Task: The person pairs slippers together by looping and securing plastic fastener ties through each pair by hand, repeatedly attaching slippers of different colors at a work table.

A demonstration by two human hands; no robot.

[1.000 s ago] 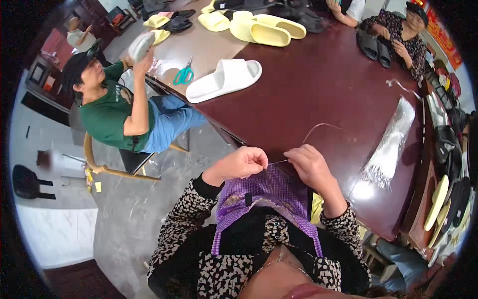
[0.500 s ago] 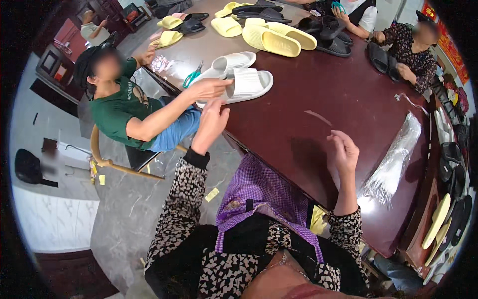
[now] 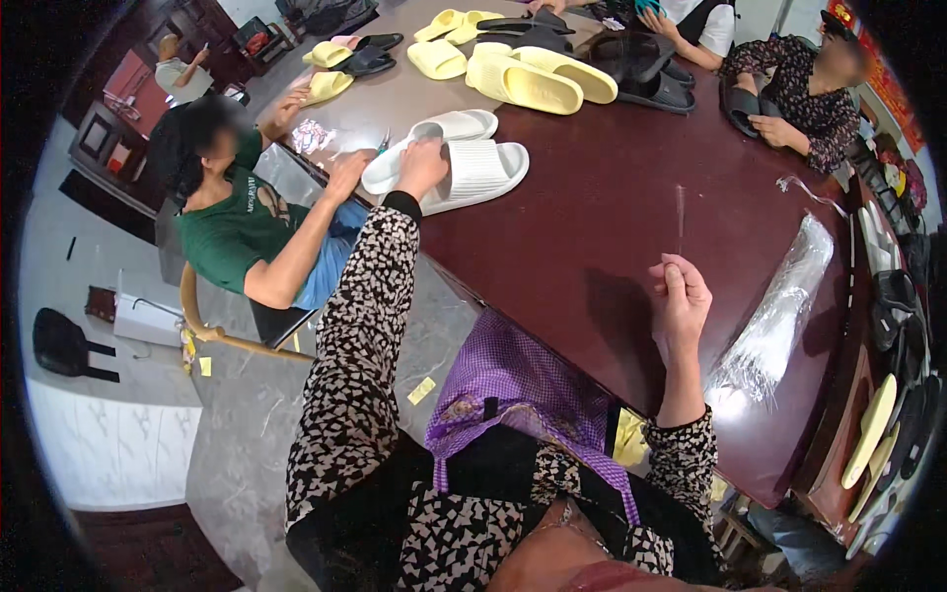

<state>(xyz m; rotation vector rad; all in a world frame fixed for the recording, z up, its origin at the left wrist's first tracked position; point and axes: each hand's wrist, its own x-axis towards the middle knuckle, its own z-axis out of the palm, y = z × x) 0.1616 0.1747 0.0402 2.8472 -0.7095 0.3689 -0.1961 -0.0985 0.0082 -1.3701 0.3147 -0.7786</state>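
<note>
The left hand [image 3: 422,166] reaches far toward the upper middle of the frame, fingers folded over the near edge of a white slide sandal [image 3: 473,174] whose long axis runs left to right, with its pair [image 3: 449,128] just behind. The right hand [image 3: 679,301], centre right and well apart, pinches a thin clear strip [image 3: 680,212] pointing upward; the sandals look thick-soled, ribbed, matte.

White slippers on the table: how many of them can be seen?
2. One white slipper lies under the left hand at the table's near left edge; the other white slipper lies just behind it, touching it. More may be hidden.
</note>
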